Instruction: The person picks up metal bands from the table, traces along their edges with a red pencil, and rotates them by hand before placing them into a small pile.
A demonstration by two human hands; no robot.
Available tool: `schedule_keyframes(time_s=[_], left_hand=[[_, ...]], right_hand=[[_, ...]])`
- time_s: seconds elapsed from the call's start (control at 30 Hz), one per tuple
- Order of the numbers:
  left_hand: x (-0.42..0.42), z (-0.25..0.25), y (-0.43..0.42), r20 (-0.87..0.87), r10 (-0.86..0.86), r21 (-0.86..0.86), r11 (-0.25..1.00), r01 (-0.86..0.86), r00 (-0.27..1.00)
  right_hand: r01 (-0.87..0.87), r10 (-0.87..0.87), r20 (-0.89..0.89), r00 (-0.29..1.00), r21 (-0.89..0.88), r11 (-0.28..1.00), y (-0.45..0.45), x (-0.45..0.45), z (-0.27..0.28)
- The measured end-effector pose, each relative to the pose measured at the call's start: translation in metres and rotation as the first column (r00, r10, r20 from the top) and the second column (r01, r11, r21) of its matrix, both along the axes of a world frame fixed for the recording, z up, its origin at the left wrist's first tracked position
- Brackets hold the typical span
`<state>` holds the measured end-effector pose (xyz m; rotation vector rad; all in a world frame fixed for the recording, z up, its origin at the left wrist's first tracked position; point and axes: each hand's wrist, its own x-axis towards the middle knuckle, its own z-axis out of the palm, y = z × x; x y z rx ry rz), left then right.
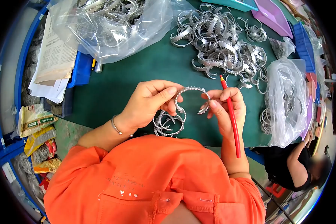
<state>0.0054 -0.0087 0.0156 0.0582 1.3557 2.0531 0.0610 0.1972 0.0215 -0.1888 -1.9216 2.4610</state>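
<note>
An open, C-shaped silver metal ring with a toothed edge (193, 89) is held up over the green table, its gap facing down. My left hand (150, 100) pinches its left side between thumb and fingers. On the opposite side, the fingertips of my right hand (229, 108) grip the ring near its right end. A red pencil (234, 125) also rests in my right hand, tip pointing away from me. Several similar rings (170, 125) lie just below the hands, near the table's front edge.
A large heap of toothed rings (224, 41) covers the table's far right. Clear plastic bags of rings stand at the back left (115, 44) and right (285, 100). Papers (58, 48) lie over a blue bin (82, 69). Another person (293, 164) sits at the right.
</note>
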Motion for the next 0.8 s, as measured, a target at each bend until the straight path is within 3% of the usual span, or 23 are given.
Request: schedule_keyframes(time_s=[0.53, 0.7, 0.8], left_hand=[[0.000, -0.001, -0.001, 0.055, -0.042, 0.050, 0.998, 0.039, 0.998], [-0.001, -0.010, -0.002, 0.160, -0.085, 0.245, 0.968, 0.044, 0.984], [0.000, -0.009, -0.001, 0.251, -0.066, 0.266, 0.964, -0.003, 0.966]], right_hand=[[0.039, -0.036, 0.025, 0.999, -0.105, 0.994, -0.002, -0.003, 0.005], [0.042, -0.042, -0.003, 0.999, -0.067, 0.997, -0.003, -0.002, 0.001], [0.059, -0.060, -0.013, 0.998, -0.064, 0.996, -0.004, 0.000, 0.005]])
